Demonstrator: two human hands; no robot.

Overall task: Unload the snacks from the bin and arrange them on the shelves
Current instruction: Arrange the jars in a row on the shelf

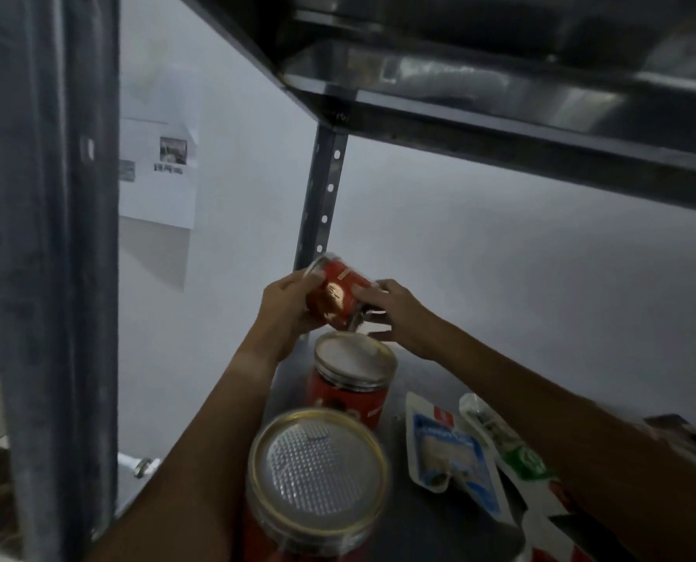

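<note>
Nearest to the camera stands a red jar with a gold-rimmed foil lid, upright at the front edge of the shelf, near its left side. Behind it stands a second red jar with a pale lid, also upright, so the two make a row running toward the back of the shelf.

A third red jar is in the air above and just behind the second jar, near the back left corner where the perforated post rises. Both hands hold it. The left hand wraps its curled fingers around the left side of the jar, and the right hand closes its grip on the lower right end. Which end is the lid I cannot tell, because of blur.

This jar is tilted: its long axis runs from upper left to lower right, and the lower end points down toward the pale lid below it. It does not seem to touch that lid. I judge that the next move must turn the axis upright and bring the jar down either behind the second jar or on top of it. Both hands are equally near.

To the right, flat on the shelf, lie a blue and white pouch and a green and white pouch, partly under the right forearm.
</note>
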